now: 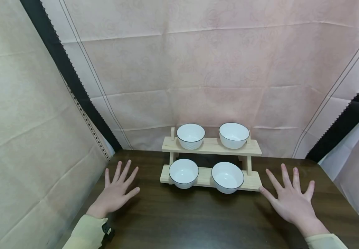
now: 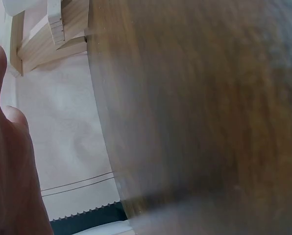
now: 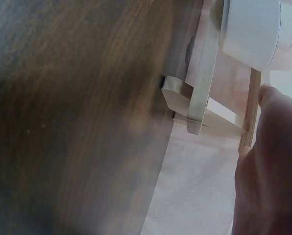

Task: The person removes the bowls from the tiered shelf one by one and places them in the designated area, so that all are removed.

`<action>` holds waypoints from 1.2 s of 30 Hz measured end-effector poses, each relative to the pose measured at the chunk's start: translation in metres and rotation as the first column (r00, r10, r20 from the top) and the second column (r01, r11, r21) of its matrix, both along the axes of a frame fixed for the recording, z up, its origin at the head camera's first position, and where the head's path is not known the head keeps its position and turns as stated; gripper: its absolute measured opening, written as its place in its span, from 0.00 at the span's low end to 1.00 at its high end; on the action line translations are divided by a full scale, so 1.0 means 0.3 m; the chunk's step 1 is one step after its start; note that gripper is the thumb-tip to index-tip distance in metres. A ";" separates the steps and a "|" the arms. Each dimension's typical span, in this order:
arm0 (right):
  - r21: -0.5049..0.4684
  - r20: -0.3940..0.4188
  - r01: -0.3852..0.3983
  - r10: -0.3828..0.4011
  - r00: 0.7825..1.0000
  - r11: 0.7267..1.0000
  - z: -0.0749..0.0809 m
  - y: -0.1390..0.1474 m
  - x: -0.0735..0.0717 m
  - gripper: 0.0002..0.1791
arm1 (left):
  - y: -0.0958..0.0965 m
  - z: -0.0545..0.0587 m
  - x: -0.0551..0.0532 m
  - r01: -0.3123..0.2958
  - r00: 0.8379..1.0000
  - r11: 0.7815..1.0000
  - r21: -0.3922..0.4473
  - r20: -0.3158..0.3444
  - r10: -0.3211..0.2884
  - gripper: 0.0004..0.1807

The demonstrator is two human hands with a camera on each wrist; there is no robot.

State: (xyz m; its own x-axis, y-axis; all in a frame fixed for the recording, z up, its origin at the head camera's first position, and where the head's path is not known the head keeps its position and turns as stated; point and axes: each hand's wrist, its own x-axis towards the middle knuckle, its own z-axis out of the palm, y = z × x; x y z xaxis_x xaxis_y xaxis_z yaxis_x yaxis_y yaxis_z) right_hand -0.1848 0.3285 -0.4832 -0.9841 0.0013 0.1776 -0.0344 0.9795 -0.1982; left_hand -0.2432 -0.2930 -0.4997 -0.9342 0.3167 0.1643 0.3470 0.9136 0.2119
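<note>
Pale cloth (image 1: 216,69) behind rack (image 1: 211,147); dark table (image 1: 173,218) beneath. Rack two-tiered, presumably stepped so rear bowls clear front. Left hand (image 1: 117,193) well left of rack, right hand (image 1: 294,204) just beside its right end; both empty, fingers spread. Four white bowls (image 1: 183,173), two per tier; lower pair partly obstructs frontal reach.
</note>
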 end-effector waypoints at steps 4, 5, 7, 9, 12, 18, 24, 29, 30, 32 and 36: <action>0.002 -0.001 0.000 0.000 1.000 1.000 -0.002 0.000 0.005 0.48 | 0.002 -0.001 -0.001 0.002 1.000 1.000 -0.007 0.004 -0.002 0.46; 0.002 -0.001 0.000 0.000 1.000 1.000 -0.002 0.001 0.006 0.48 | 0.003 -0.002 -0.001 0.005 1.000 1.000 -0.004 0.003 -0.005 0.46; 0.000 -0.003 0.000 0.000 1.000 1.000 -0.001 0.000 0.005 0.48 | 0.006 0.000 -0.001 0.012 1.000 1.000 0.014 0.003 -0.012 0.46; -0.011 -0.005 -0.007 0.007 1.000 1.000 0.006 -0.003 0.002 0.47 | 0.013 0.002 -0.003 0.016 1.000 0.998 0.054 0.008 -0.017 0.47; -0.064 -0.008 -0.024 0.024 1.000 0.998 0.026 -0.019 -0.002 0.46 | 0.037 0.012 -0.007 0.002 1.000 0.988 0.156 0.027 -0.006 0.47; -0.249 -0.073 -0.066 0.049 0.996 0.966 0.099 -0.089 -0.005 0.38 | 0.125 0.049 -0.011 -0.071 0.995 0.883 0.465 0.092 0.032 0.44; -0.436 0.036 -0.038 0.060 0.998 0.899 0.147 -0.172 -0.027 0.38 | 0.234 0.054 -0.035 -0.220 0.966 0.695 0.684 0.251 0.059 0.33; -0.533 0.200 0.029 0.092 0.975 0.846 0.133 -0.241 -0.068 0.40 | 0.310 0.008 -0.070 -0.337 0.925 0.604 0.722 0.374 0.070 0.29; -0.549 0.219 0.044 0.093 0.971 0.835 0.128 -0.251 -0.074 0.41 | 0.323 -0.004 -0.077 -0.349 0.921 0.600 0.720 0.383 0.075 0.29; -0.576 0.246 0.075 0.085 0.965 0.814 0.116 -0.269 -0.083 0.42 | 0.343 -0.027 -0.086 -0.362 0.914 0.595 0.718 0.399 0.074 0.28; -0.616 0.282 0.109 0.089 0.955 0.780 0.101 -0.283 -0.090 0.44 | 0.362 -0.051 -0.096 -0.349 0.909 0.579 0.737 0.416 0.018 0.28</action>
